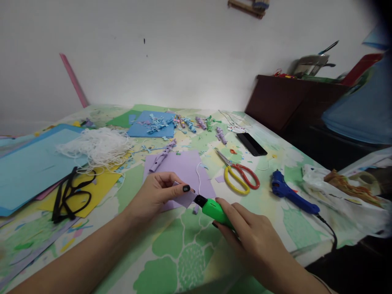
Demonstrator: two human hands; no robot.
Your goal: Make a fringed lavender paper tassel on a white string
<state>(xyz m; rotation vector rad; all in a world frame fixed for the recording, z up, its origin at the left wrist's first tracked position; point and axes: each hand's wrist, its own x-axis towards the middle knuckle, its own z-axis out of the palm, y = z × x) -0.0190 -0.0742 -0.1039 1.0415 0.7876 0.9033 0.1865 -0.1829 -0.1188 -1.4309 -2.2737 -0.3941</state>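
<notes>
My left hand [162, 190] pinches a small piece of purple paper [185, 199] between thumb and fingers. A bright green highlighter [216, 210] is gripped in my right hand [254, 230], its black tip end at the edge of the small piece. Beneath and behind my hands lies a larger purple sheet [183, 165], with a rolled purple paper piece [163, 157] and a white string [198, 175] on it. Scissors [237, 173] with one yellow and one red handle rest just beyond my right hand.
A blue glue gun [292, 192] and a black phone [251, 144] lie on the right. Left are white string [99, 147], black glasses [72, 196], and blue sheets [36, 163]. Curled paper pieces [190, 124] sit at the back, before the wall. A plastic bag [346, 200] hugs the right edge.
</notes>
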